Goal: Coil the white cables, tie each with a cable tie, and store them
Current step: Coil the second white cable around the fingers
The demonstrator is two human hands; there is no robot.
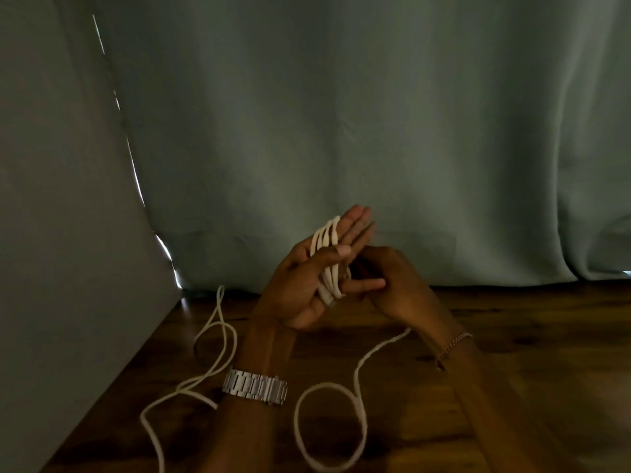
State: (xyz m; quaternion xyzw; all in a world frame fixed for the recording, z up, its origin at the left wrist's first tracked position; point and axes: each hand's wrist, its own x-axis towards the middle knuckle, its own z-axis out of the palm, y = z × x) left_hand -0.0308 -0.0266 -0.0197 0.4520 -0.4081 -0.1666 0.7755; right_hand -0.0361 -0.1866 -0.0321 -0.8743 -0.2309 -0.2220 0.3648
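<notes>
Above the rear half of the worktop (512,353), the left hand (307,278) is raised palm-up with straight fingers, several turns of white cable (327,261) wound around them and the thumb pressing the turns against the palm. The right hand (379,278), fingers curled, pinches the cable just beside the coil. The slack runs down to the worktop, forming a loop near the front edge, with more loose cable lying toward the left edge.

no readable text or labels anywhere
</notes>
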